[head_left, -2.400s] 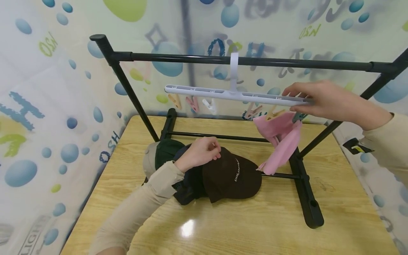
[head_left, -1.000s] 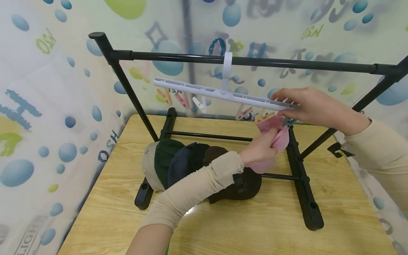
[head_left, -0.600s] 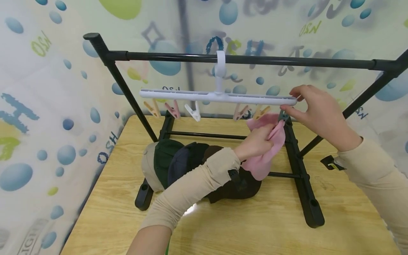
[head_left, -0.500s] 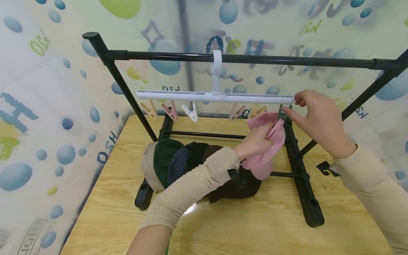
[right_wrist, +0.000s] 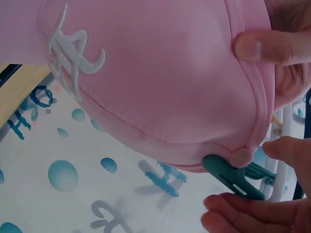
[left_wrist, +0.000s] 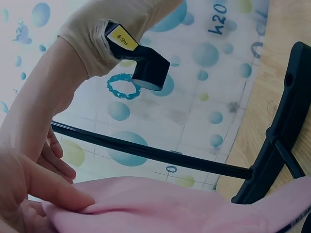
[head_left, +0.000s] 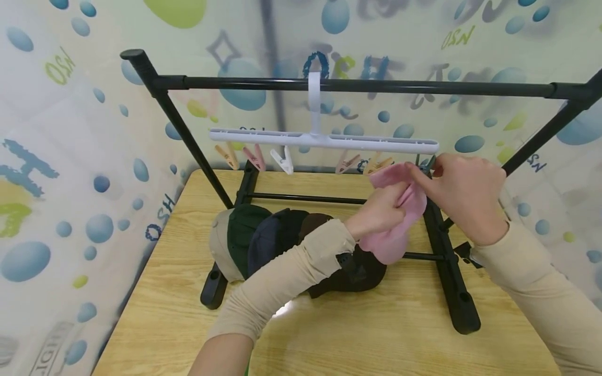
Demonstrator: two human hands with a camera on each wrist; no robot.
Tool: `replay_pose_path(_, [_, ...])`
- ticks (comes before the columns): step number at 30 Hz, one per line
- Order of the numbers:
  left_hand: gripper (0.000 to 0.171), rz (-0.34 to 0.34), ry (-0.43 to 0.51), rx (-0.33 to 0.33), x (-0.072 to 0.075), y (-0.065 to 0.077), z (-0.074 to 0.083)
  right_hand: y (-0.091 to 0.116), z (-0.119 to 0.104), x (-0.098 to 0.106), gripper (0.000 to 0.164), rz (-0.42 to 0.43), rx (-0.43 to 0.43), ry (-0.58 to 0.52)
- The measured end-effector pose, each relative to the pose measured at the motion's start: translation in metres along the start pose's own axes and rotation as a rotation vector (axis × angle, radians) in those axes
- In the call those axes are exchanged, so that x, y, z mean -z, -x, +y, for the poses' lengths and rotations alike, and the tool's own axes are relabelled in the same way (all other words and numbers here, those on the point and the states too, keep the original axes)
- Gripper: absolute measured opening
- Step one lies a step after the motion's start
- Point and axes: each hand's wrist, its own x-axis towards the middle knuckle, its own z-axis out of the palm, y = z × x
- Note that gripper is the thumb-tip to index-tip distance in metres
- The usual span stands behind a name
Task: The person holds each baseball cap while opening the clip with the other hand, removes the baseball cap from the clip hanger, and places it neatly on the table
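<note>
A pink cap [head_left: 388, 245] with a white embroidered emblem hangs at the right end of a white hanger [head_left: 282, 138]. My left hand [head_left: 378, 211] grips the cap by its edge, and the left thumb presses on the fabric in the left wrist view. In the right wrist view a green clip [right_wrist: 233, 179] lies against the cap's edge beside its button. Around that clip are the thumb and fingers of my right hand [head_left: 470, 193]. The fingers touch one side of the clip, while a gap shows by the thumb. Whether the clip bites the cap is unclear.
A black rack [head_left: 451, 89] carries the hanger and stands on a wooden table [head_left: 301, 339]. Several other clips, such as a white clip [head_left: 284, 159], dangle from the hanger. Stacked caps, with a green cap [head_left: 244, 230] among them, lie under the left forearm.
My left hand came across from the stacked caps and took hold of the pink cap. My right hand left the hanger's end and dropped to the green clip; the hanger shifted left.
</note>
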Motion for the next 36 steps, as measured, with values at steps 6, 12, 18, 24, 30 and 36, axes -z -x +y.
replay_pose_path(6, [0.023, -0.038, 0.016, 0.016, -0.002, 0.005, 0.004, 0.002, -0.004, -0.002, 0.063, 0.057, 0.010, 0.041])
replay_pose_path(12, [0.018, -0.048, -0.035, -0.003, -0.004, 0.006, 0.005, 0.003, -0.003, -0.008, 0.061, 0.119, 0.019, 0.042])
replay_pose_path(18, [0.017, -0.052, -0.016, -0.003, -0.006, 0.006, 0.005, 0.005, -0.008, -0.013, 0.058, 0.158, 0.021, 0.018])
replay_pose_path(24, [0.019, -0.042, -0.011, -0.016, -0.007, 0.006, 0.003, 0.004, -0.009, -0.012, 0.055, 0.162, 0.016, -0.012])
replay_pose_path(30, [0.028, -0.037, 0.028, -0.047, -0.007, 0.009, -0.002, 0.000, -0.007, -0.013, 0.050, 0.169, 0.014, -0.049])
replay_pose_path(36, [0.017, -0.053, 0.102, -0.016, -0.008, 0.018, -0.010, -0.006, -0.003, -0.010, 0.050, 0.205, -0.024, 0.001])
